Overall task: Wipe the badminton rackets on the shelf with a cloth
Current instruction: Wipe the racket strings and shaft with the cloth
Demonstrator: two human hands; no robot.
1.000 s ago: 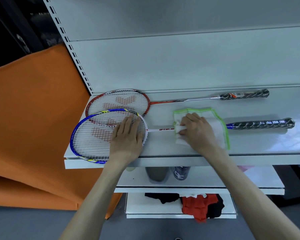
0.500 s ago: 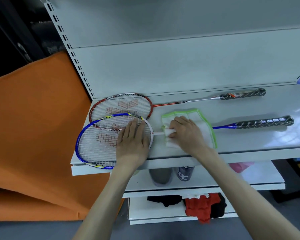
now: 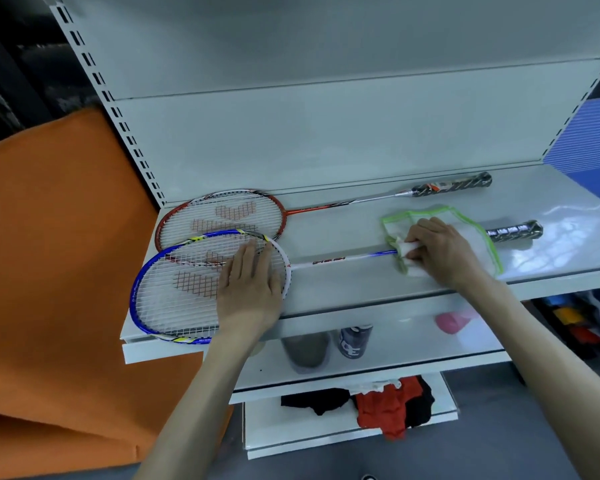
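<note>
Two badminton rackets lie on the white shelf (image 3: 361, 292). The red racket (image 3: 222, 216) lies at the back with its handle to the right. In front of it lies the blue-and-white racket (image 3: 167, 289), its head overlapping the red one. My left hand (image 3: 248, 289) presses flat on the blue racket's strings. My right hand (image 3: 440, 251) pinches a white cloth with a green edge (image 3: 478, 237) around the blue racket's shaft, close to the dark handle (image 3: 515, 232).
An orange panel (image 3: 59, 271) stands left of the shelf. Lower shelves hold two cans (image 3: 354, 341), a pink object (image 3: 451, 322) and red and black fabric (image 3: 388, 407). A blue panel (image 3: 589, 147) is at the right.
My right hand slid the cloth left along the blue racket's shaft toward the head, then back right to near the handle. My left hand stayed on the strings.
</note>
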